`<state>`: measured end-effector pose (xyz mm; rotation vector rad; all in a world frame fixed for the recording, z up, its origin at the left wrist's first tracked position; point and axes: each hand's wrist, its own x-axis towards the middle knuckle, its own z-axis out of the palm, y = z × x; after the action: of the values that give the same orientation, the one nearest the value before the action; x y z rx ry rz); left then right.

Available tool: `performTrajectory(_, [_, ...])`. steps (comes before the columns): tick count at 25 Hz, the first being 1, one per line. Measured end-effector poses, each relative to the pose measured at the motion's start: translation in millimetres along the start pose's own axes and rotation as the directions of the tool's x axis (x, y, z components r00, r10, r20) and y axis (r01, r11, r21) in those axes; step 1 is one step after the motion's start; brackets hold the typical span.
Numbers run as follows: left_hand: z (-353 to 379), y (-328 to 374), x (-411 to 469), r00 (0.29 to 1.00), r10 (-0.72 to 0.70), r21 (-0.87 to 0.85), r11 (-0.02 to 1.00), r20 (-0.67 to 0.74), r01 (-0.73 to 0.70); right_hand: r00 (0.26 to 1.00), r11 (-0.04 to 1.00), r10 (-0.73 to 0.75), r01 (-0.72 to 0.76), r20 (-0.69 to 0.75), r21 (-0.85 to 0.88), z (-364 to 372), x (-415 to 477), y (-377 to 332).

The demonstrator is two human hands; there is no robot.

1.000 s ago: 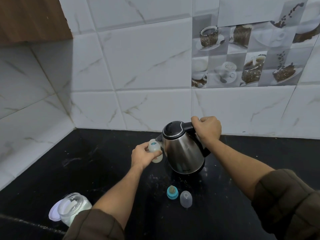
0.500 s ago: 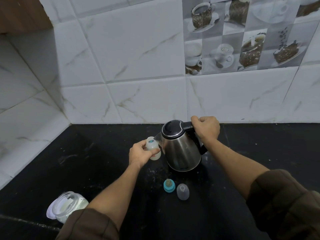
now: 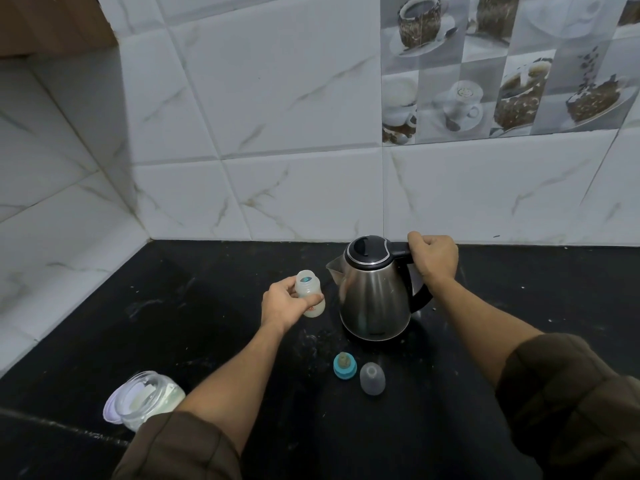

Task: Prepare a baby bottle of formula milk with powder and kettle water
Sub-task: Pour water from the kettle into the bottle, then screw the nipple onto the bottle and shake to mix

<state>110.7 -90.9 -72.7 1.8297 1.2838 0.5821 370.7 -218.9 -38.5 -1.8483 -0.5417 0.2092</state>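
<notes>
A steel kettle (image 3: 375, 299) with a black lid stands upright on the black counter (image 3: 207, 306). My right hand (image 3: 437, 259) grips its black handle. Left of the spout, my left hand (image 3: 285, 304) holds a small open baby bottle (image 3: 309, 292) with whitish liquid in it. The bottle's mouth sits a short way from the spout, apart from it. In front of the kettle lie the blue teat ring (image 3: 345, 366) and the clear bottle cap (image 3: 372, 378). An open glass jar of white powder (image 3: 152, 398) stands at the near left, its lid (image 3: 111, 407) beside it.
White marble-look tiles (image 3: 277, 133) close off the back and left of the counter. A wooden cabinet (image 3: 52, 22) hangs at the top left. Specks of powder dot the counter around the kettle.
The kettle was tilted toward the bottle and is now upright on the counter. The bottle has moved away from the spout to the left. The view has shifted downward.
</notes>
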Motion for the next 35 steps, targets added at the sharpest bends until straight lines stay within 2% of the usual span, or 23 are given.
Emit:
performTrajectory(4, [-8, -1, -4, 0.999, 0.014, 0.013, 1.0, -0.031, -0.014, 0.997, 0.998, 0.006, -0.001, 0.082, -0.061, -7, 2, 0])
performTrajectory(7, [-13, 1, -7, 0.998, 0.029, 0.021, 0.999, -0.048, -0.028, 0.991, 0.974, -0.006, 0.037, 0.137, -0.224, -10, 3, -9])
performTrajectory(9, [-18, 2, -10, 0.998, 0.034, 0.015, 0.999, -0.057, -0.034, 0.992, 0.941, -0.037, 0.074, 0.119, -0.329, -6, -1, -27])
performTrajectory(12, [-26, 5, -18, 0.995, 0.07, 0.005, 0.998, -0.077, -0.069, 0.982, 0.906, -0.177, 0.19, 0.069, -0.379, 11, -15, -63])
performTrajectory(16, [-48, 8, -27, 0.99, 0.105, 0.014, 0.994, -0.097, -0.104, 0.91, 0.799, -0.402, 0.401, 0.098, -0.447, 43, -51, -100])
performTrajectory(19, [-67, 2, -33, 0.984, 0.115, 0.039, 0.993, -0.137, -0.11, 0.872, 0.761, -0.448, 0.487, 0.196, -0.43, 63, -78, -113])
performTrajectory(21, [-77, -6, -36, 0.983, 0.111, 0.065, 0.993, -0.146, -0.102, 0.822, 0.694, -0.442, 0.566, 0.358, -0.444, 71, -91, -114])
performTrajectory(24, [-85, -20, -43, 0.986, 0.093, 0.092, 0.993, -0.14, -0.081, 0.644, 0.465, -0.308, 0.744, 0.701, -0.479, 76, -112, -109])
performTrajectory(26, [-84, -32, -47, 0.988, 0.083, 0.101, 0.992, -0.133, -0.07, 0.58, 0.385, -0.133, 0.778, 0.804, -0.497, 80, -126, -98])
performTrajectory(29, [-79, -50, -56, 0.991, 0.073, 0.085, 0.994, -0.116, -0.063, 0.567, 0.301, 0.09, 0.768, 0.819, -0.565, 86, -143, -71])
performTrajectory(32, [-76, -72, -64, 0.994, 0.051, 0.058, 0.997, -0.098, -0.045, 0.576, 0.196, 0.187, 0.772, 0.796, -0.605, 90, -153, -43])
performTrajectory(35, [-73, -92, -70, 0.996, 0.021, 0.06, 0.998, -0.082, -0.016, 0.57, 0.15, 0.273, 0.771, 0.775, -0.619, 94, -158, -26])
